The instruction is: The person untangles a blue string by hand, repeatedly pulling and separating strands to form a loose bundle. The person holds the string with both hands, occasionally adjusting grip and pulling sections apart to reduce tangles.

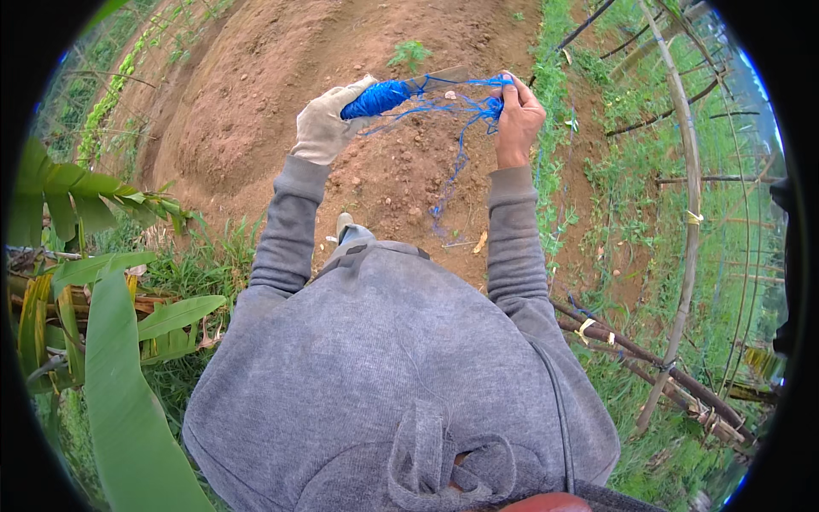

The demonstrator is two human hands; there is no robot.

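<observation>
My left hand (329, 121), in a pale fabric glove, grips a thick bundle of blue twine (377, 99) wound on a flat stick or board (448, 75), whose bare end points right. Bare and raised opposite it, my right hand (519, 121) pinches a bunched tangle of blue strands (491, 109) between thumb and fingers. Several loose strands stretch between the two hands. From the tangle a thin tail of twine (459, 160) hangs down in front of the soil; where it ends is hard to tell.
Bare reddish soil (243, 115) lies ahead with a small green plant (409, 54). Broad banana leaves (121, 390) reach in at left. Along the right run leafy plants and a trellis of wooden poles (688, 147), with thick branches (659, 358) low beside my right arm.
</observation>
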